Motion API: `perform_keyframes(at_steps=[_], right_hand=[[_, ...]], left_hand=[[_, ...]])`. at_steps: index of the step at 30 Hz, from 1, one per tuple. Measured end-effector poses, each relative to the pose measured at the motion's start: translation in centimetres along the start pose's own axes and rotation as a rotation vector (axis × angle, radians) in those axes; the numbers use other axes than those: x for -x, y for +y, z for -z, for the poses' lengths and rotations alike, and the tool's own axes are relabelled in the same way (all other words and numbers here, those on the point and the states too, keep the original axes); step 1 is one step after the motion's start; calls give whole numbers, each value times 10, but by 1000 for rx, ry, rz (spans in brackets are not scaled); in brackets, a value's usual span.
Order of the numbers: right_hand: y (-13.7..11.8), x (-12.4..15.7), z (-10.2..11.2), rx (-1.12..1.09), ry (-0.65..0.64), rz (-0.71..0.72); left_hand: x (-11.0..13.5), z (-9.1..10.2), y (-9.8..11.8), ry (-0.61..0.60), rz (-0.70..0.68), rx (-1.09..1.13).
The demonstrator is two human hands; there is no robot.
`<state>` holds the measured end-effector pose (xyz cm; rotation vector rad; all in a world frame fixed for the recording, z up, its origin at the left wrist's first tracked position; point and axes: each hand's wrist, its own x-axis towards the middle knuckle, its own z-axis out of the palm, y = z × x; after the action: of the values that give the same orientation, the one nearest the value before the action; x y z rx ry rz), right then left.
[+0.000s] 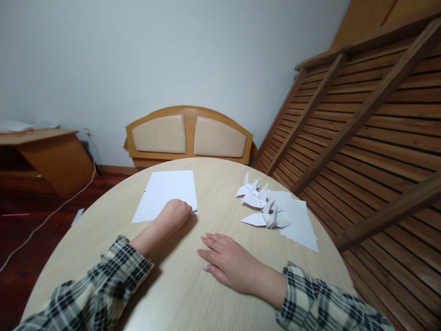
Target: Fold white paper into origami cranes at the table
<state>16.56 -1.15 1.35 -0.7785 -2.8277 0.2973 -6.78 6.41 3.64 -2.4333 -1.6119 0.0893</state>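
My left hand is closed at the near right corner of a white paper stack. Its fingers curl downward and are mostly hidden, and the corner of the paper shows just beside the knuckles. Palm down, my right hand rests on the table with its fingers spread and nothing in them. To its upper right stand several folded white paper cranes in a loose row. They lie partly over some loose white sheets.
The round pale wooden table ends in a curved edge. Behind it stands a padded headboard. Wooden slatted panels lean along the right side. A desk is at the left, with a white cable across the floor.
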Motion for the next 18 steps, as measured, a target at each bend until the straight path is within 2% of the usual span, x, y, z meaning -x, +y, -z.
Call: perform_keyframes(at_steps=[4,8,13,15,18], right_hand=[[-1,0,1,0,5,2],[-1,0,2,2,2,6],[-1,1,1,-12,12,9],[0,1,1,-25,10,9],[2,1,4,-66,4,12]], left_hand=[[2,6,4,-6,20,-30],[3,9,10,24,133,21],[5,12,-6,45,244,42],[8,13,-17,108,270,31],[15,13,-32,279,271,4]])
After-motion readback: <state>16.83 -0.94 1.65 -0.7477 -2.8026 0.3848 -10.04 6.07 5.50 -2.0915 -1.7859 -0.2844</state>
